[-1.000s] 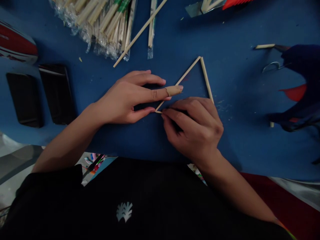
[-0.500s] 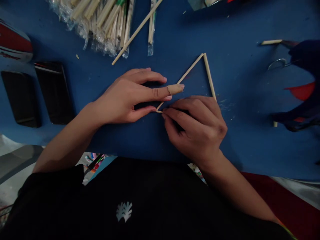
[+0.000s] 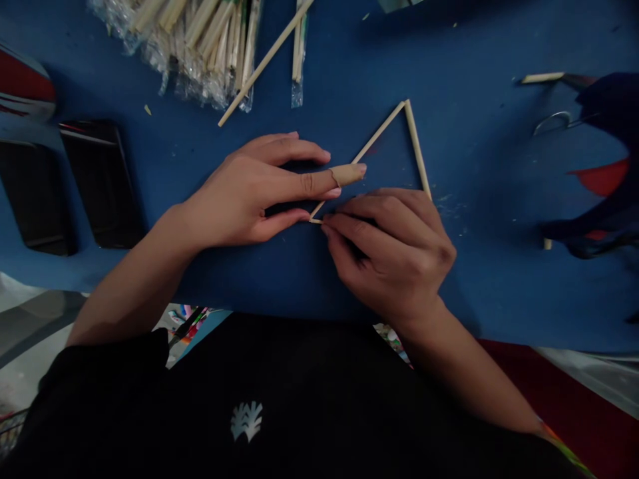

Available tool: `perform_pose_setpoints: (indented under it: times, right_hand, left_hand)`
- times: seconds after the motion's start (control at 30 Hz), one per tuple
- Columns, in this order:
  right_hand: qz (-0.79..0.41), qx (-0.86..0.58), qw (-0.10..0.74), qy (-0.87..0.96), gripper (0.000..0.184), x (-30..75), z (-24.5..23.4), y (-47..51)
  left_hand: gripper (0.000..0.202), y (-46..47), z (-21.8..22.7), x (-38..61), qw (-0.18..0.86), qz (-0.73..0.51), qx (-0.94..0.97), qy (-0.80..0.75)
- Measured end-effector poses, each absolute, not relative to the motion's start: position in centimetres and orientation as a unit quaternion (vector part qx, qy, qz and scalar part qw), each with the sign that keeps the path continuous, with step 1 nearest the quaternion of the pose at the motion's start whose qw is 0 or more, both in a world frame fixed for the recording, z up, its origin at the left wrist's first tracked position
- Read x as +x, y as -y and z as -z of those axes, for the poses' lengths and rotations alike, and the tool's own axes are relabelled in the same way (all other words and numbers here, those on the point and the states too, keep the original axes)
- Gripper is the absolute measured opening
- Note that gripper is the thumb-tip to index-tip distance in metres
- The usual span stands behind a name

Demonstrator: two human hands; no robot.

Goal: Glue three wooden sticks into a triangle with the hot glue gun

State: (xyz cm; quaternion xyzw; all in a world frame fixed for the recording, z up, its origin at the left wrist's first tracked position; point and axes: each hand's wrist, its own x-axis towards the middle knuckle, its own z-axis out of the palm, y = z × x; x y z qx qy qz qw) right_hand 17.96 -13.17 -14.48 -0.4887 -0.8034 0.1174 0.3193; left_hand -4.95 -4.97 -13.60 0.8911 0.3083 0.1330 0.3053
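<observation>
Three wooden chopsticks lie joined or touching in a triangle on the blue tabletop. My left hand [image 3: 269,183] lies palm down, its thumb and fingers stretched over the slanting left chopstick [image 3: 382,131], holding it near the lower left corner. A tan bandage wraps one of its fingertips. At that corner my right hand [image 3: 397,249] pinches the bottom chopstick [image 3: 315,221], most of which is hidden under the hand. The right chopstick [image 3: 418,150] meets the left one at the top corner; its lower end passes behind my right knuckles.
Plastic-wrapped chopsticks [image 3: 200,46] are heaped at the back left, a loose chopstick [image 3: 264,65] beside them. Two phones [image 3: 102,183] and a red-and-white container [image 3: 24,83] lie left. To the right are a dark blue glue gun [image 3: 606,113] with a red trigger and a short wooden piece [image 3: 542,78].
Both hands keep nearly the same hold on the chopsticks. The view has shifted slightly, so the table's things appear a little further left and up.
</observation>
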Motion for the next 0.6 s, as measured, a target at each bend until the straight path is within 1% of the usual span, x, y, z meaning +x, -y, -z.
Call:
perform_pose_setpoints:
  times: [0.13, 0.3, 0.4, 0.5, 0.6]
  right_hand:
    - [-0.13, -0.502, 0.293, 0.803, 0.013, 18.05, 14.51, 13.19]
    - [-0.14, -0.504, 0.304, 0.796, 0.013, 18.09, 14.59, 13.28]
    - [-0.142, -0.5, 0.308, 0.797, 0.012, 18.1, 14.61, 13.28]
    - [-0.13, -0.495, 0.317, 0.799, 0.011, 18.06, 14.63, 13.22]
    - [-0.114, -0.501, 0.303, 0.803, 0.011, 17.96, 14.58, 13.15]
  left_hand:
    - [0.049, 5.01, 13.39, -4.83, 0.334, -0.14, 0.878, -0.314]
    - [0.049, 5.1, 13.21, -4.71, 0.349, -0.14, 0.868, -0.324]
    - [0.05, 5.05, 13.36, -4.78, 0.331, -0.131, 0.877, -0.323]
    - [0.051, 4.94, 13.63, -4.95, 0.291, -0.126, 0.901, -0.297]
    - [0.052, 4.91, 13.79, -5.05, 0.26, -0.135, 0.916, -0.274]
